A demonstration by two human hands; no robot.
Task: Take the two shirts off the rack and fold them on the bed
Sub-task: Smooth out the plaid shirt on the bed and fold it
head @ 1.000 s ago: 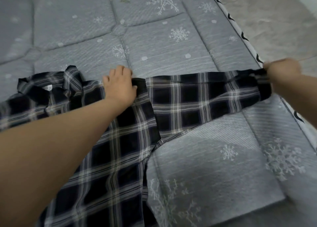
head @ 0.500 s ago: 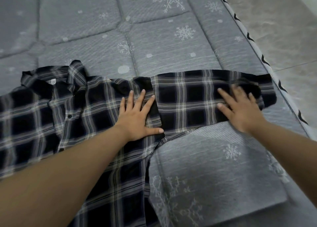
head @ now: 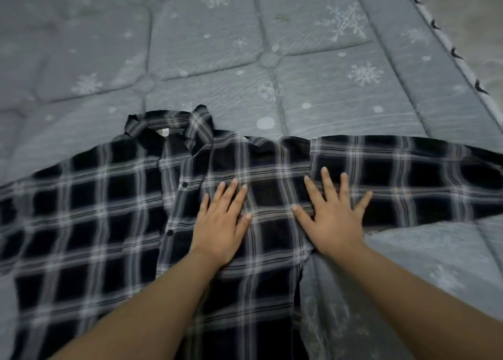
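A black-and-white plaid shirt point(head: 109, 218) lies spread front-up on the grey bed point(head: 217, 46), collar toward the far side, buttons down its middle. Its right sleeve point(head: 422, 185) stretches out flat toward the bed's right edge. My left hand point(head: 221, 223) lies flat with straight fingers on the shirt's chest, right of the button line. My right hand point(head: 333, 212) lies flat with spread fingers at the shoulder, where the sleeve joins the body. Only one shirt is in view.
The quilted mattress with snowflake print reaches far beyond the shirt. Its right edge point(head: 457, 57) has white piping with black marks, and pale floor point(head: 479, 8) lies past it. A lighter grey cloth patch point(head: 424, 256) sits under the sleeve at the right.
My right hand let go of the sleeve cuff, then slid left along the sleeve to the shoulder. My left hand shifted onto the chest. The view has swung left, bringing the collar to the centre.
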